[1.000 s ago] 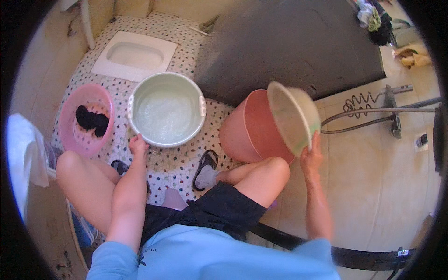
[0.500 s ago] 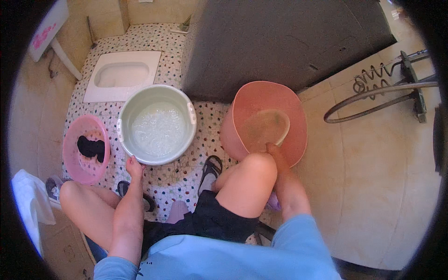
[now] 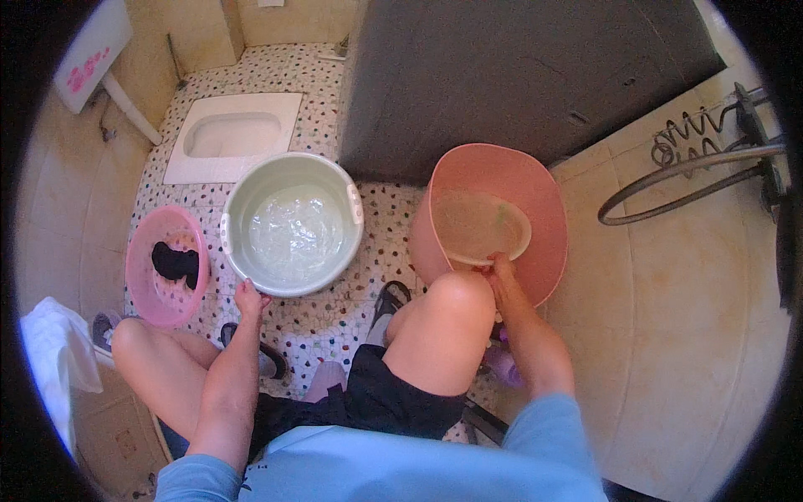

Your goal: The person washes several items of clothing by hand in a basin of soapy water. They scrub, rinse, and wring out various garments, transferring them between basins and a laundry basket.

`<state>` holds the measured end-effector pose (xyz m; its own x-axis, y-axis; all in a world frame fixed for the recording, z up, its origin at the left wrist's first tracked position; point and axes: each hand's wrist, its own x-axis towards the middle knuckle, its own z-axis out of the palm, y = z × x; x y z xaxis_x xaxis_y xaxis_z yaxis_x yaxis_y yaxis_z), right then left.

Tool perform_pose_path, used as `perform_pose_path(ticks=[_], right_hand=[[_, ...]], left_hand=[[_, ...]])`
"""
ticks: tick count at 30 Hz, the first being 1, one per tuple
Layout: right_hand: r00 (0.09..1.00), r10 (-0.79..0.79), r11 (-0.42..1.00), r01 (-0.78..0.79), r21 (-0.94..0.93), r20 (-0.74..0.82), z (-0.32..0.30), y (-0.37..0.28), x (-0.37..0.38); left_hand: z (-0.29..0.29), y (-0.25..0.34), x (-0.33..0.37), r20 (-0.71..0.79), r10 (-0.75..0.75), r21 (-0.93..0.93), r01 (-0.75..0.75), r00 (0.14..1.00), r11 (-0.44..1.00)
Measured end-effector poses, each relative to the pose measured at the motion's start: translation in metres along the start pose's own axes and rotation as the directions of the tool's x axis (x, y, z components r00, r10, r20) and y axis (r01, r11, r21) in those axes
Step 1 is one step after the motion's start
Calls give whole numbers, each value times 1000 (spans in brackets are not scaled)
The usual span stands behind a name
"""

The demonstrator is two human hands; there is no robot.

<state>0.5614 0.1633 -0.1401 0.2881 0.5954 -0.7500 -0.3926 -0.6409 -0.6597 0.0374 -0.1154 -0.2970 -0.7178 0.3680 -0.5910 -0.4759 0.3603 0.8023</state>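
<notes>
My left hand grips the near rim of a pale green washbasin with rippling water in it. My right hand reaches into a tall pink tub. Its fingers are closed on the near rim of a smaller white-rimmed basin, which sits tilted inside the tub. Part of that basin is hidden by the tub's wall and my knee. Left of the washbasin stands a pink plastic basin with a crumpled black cloth in it.
A squat toilet lies behind the washbasin. The large dark grey panel rises behind the tub. A shower hose hangs on the right wall. At the left is a white cloth. A purple object stands by my right knee.
My right hand and the white-rimmed basin have shifted in the pink tub, and more of the hand shows. The washbasin's water looks less frothy. The whole view has shifted slightly.
</notes>
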Motion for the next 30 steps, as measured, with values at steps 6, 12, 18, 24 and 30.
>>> perform_pose_path(ticks=[6, 12, 18, 24, 30], right_hand=[[993, -54, 995, 44, 90, 106, -58, -27, -11], [981, -75, 986, 47, 160, 177, -37, -41, -127], [933, -127, 992, 124, 28, 337, -52, -70, -144], [918, -140, 981, 179, -72, 371, -39, -87, -232], [897, -136, 980, 183, -73, 422, -3, -62, -248]], left_hand=[[22, -3, -3, -12, -4, 37, 5, 1000, 999], [13, -9, 4, -111, 26, 113, -13, 993, 994], [-2, -31, 57, -305, 109, 224, -40, 946, 974], [31, -33, 23, -310, 31, 238, 46, 950, 970], [40, 0, -7, -345, 88, 306, 23, 934, 952]])
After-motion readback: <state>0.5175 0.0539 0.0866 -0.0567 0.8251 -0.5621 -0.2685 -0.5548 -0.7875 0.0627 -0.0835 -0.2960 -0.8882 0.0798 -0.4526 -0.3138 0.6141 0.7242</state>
